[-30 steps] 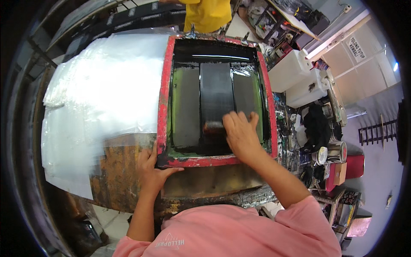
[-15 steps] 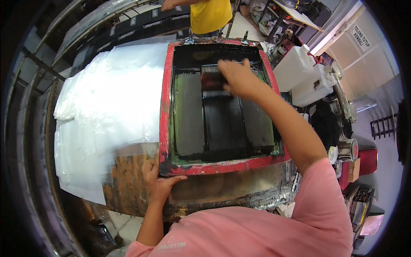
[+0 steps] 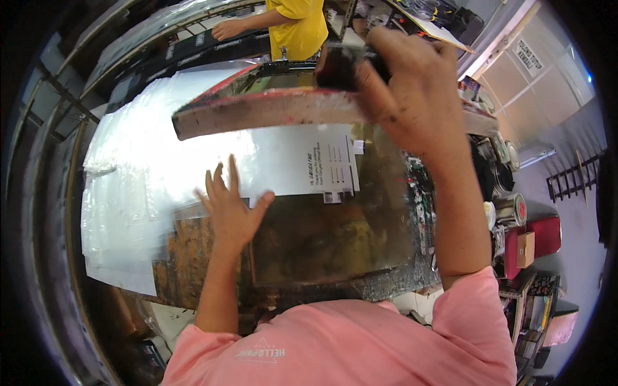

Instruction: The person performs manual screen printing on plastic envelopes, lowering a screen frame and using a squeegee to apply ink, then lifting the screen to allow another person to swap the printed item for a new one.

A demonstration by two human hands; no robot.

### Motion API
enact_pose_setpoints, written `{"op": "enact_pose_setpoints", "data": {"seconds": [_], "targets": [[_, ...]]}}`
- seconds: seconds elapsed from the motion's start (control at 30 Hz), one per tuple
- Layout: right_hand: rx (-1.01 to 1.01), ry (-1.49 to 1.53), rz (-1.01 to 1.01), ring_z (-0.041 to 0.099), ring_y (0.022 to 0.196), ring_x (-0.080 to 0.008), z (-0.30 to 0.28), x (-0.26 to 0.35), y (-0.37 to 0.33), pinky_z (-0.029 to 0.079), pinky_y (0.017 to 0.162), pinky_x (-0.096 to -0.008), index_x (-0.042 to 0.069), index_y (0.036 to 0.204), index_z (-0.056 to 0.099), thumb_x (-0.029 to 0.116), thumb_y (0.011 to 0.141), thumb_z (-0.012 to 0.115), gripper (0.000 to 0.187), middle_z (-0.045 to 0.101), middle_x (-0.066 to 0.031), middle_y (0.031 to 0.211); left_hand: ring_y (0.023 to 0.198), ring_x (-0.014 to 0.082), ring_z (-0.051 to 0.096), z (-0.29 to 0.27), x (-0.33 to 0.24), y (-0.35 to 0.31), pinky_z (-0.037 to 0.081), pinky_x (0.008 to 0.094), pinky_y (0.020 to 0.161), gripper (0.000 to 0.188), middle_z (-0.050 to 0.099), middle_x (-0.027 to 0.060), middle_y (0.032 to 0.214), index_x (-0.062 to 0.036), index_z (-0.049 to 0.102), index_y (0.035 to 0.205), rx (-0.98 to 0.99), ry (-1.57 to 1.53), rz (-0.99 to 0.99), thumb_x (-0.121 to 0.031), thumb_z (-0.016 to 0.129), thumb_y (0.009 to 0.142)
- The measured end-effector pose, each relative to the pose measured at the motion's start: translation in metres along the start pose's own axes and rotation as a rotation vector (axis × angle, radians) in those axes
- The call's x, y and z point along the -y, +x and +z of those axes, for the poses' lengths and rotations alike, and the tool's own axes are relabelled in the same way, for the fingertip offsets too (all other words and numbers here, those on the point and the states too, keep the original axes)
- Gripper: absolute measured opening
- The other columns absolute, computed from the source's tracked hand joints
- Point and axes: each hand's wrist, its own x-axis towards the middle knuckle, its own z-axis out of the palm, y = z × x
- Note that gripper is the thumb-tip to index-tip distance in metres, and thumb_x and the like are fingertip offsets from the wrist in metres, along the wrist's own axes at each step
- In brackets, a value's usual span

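The screen printing frame (image 3: 270,114), red on top with bare wood on its near side, is tilted up off the table, hinged at its far side. My right hand (image 3: 412,90) is closed round a dark squeegee (image 3: 341,65) at the frame's raised near edge; whether it also grips the frame I cannot tell. Below the frame lies a pale plastic sheet (image 3: 290,157) with black print at its right end. My left hand (image 3: 230,212) is open with fingers spread, at the near edge of that sheet, beside a stack of translucent plastic sheets (image 3: 135,167).
A stained work board (image 3: 335,248) spans the table in front of me. Paint cans (image 3: 512,209) crowd the right side. Beyond the table stands a person in a yellow shirt (image 3: 296,29), one arm out over black packages (image 3: 219,51). A metal rack (image 3: 51,96) runs along the left.
The frame has swung up from lying flat, uncovering the printed sheet. My right hand has risen with the squeegee. My left hand has left the frame's corner and spread its fingers.
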Motion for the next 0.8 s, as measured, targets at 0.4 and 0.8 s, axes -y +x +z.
{"op": "enact_pose_setpoints", "data": {"seconds": [0.4, 0.8], "targets": [[0.098, 0.215, 0.073, 0.065, 0.091, -0.0388, -0.012, -0.032, 0.062, 0.045, 0.090, -0.0442, 0.001, 0.106, 0.067, 0.043, 0.100, 0.059, 0.043, 0.070, -0.0198, 0.093, 0.153, 0.0324, 0.044, -0.015, 0.073, 0.034, -0.006, 0.0601, 0.130, 0.069, 0.057, 0.0198, 0.155, -0.0017, 0.061, 0.148, -0.199, -0.159, -0.240, -0.039, 0.082, 0.093], [-0.010, -0.013, -0.020, 0.065, 0.096, -0.0422, 0.006, -0.020, 0.023, 0.042, 0.093, -0.0440, 0.001, 0.112, 0.067, 0.041, 0.099, 0.062, 0.042, 0.071, -0.0232, 0.101, 0.114, 0.0298, 0.066, 0.008, 0.109, 0.032, 0.049, 0.0427, 0.101, 0.035, 0.075, 0.0106, 0.115, -0.0073, 0.077, 0.117, -0.306, -0.074, 0.109, -0.023, 0.086, 0.088]]}}
